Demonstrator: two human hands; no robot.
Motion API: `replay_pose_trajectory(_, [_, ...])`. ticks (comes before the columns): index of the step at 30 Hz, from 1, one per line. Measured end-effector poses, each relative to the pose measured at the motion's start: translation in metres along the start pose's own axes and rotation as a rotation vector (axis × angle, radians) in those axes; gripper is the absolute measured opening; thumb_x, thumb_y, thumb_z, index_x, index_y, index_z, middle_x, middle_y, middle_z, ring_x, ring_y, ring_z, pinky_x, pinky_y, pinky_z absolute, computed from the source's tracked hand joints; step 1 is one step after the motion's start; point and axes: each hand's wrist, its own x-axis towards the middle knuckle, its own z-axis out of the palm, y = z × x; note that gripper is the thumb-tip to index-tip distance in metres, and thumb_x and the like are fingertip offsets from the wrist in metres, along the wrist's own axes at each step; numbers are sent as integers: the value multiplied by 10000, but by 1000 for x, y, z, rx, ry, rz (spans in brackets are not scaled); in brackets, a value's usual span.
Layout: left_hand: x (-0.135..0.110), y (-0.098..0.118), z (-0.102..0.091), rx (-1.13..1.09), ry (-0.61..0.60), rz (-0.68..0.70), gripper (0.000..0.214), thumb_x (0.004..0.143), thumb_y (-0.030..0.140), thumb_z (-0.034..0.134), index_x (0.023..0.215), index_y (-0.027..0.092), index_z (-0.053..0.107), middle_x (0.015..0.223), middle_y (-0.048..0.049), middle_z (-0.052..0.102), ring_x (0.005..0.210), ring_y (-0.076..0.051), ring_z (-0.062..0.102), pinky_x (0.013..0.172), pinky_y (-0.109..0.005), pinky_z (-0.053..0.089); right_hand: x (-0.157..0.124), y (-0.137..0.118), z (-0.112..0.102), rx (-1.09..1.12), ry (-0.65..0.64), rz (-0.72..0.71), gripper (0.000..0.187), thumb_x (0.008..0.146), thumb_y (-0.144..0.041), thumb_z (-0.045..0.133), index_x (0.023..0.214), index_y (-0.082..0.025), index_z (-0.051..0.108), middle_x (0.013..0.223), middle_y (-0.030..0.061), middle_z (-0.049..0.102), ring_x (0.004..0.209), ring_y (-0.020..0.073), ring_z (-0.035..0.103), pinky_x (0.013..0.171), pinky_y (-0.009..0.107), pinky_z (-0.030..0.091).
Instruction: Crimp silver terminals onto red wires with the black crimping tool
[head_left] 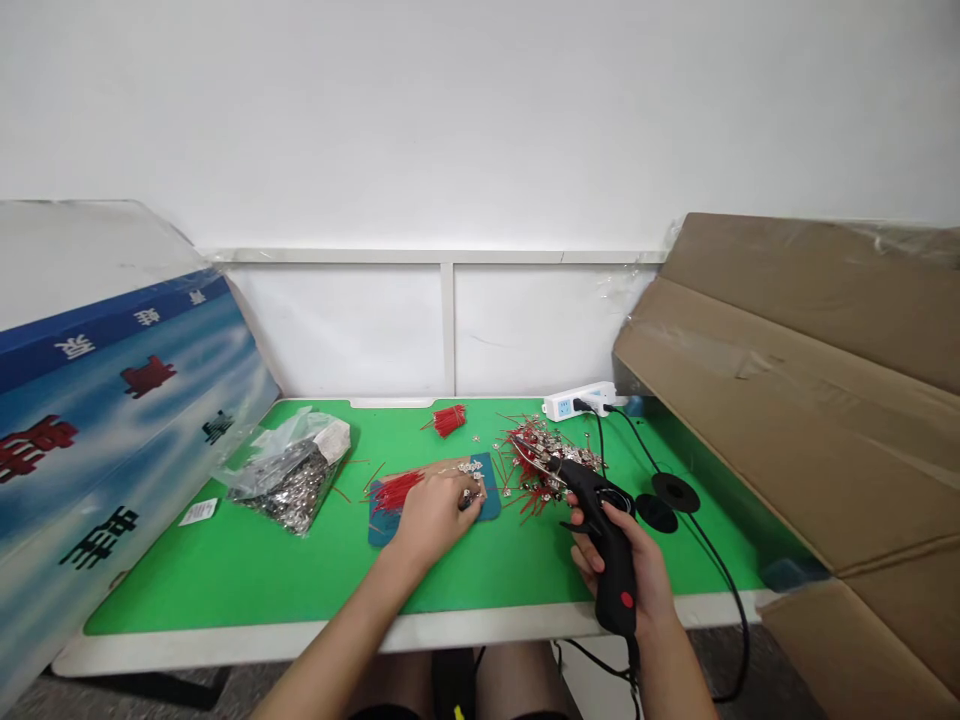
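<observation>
My right hand (646, 565) grips a black pistol-shaped soldering gun (613, 550), its tip pointing up and left over a heap of red wires with small metal pieces (534, 462). On a small blue board (385, 532) lies a row of red wires (396, 491), with small silvery metal pieces (471, 467) along its right part. My left hand (433, 517) rests over this board, fingers bent together at the metal pieces. Whatever is between those fingertips is too small to make out.
A plastic bag of metal pieces (296, 487) lies left; a red wire bundle (450, 420) sits behind. The power strip (577, 401) has cords running right, past black discs (676, 492). A printed box (150, 440) and a brown cardboard box (810, 350) flank the green tabletop (292, 580).
</observation>
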Motion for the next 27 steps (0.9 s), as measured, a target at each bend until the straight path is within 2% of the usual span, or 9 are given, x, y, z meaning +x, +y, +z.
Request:
replay_pose_trajectory(4, [-4,-3,1,-60,-33,-15,136,908,322,646,966,284,763,918,5,735,862,-189,670,664,-281,388,4,0,-6,-24,-27,21,365,943,-347,652,1137,-51,738,895,80,689,473,57,443,469,219,418])
replay_pose_trajectory(7, [-2,-3,0,-103,3,12,129,910,294,634,958,271,750,977,5,731,868,-173,662,697,-269,402,5,0,-8,-25,-21,6,370,915,-355,686,1120,-52,744,887,86,693,468,58,439,460,218,419])
replay_pose_trajectory(10, [9,-2,-2,-27,37,-3,187,954,324,582,1010,268,752,1044,-21,721,904,-193,664,736,-276,412,5,0,-8,-22,-17,1,369,893,-351,713,1112,-55,748,879,87,697,464,60,443,451,216,418])
replay_pose_trajectory(14, [25,-2,-1,101,-22,-38,236,960,398,579,1011,257,761,979,-53,714,879,-235,664,696,-292,399,2,-1,-5,-22,-27,17,354,897,-344,714,1113,-65,750,886,81,704,467,61,451,460,218,429])
replay_pose_trajectory(19, [33,1,-2,128,-42,-46,220,958,335,567,966,203,742,1003,-84,709,909,-241,658,699,-290,410,2,-1,2,-18,22,5,369,836,-343,765,1066,-53,760,843,84,704,438,60,444,433,215,402])
replay_pose_trajectory(24, [31,-1,-8,132,-9,28,208,987,288,509,950,176,680,1050,-95,668,1028,-246,613,770,-303,425,3,-2,3,-30,27,1,366,811,-349,784,1043,-66,767,838,78,712,428,60,448,429,216,397])
replay_pose_trajectory(27, [19,-9,-10,-20,46,47,191,998,281,489,913,166,615,972,-70,652,915,-208,604,784,-308,424,3,-1,2,-36,18,5,382,816,-354,779,1060,-61,762,841,76,709,427,54,444,428,212,392])
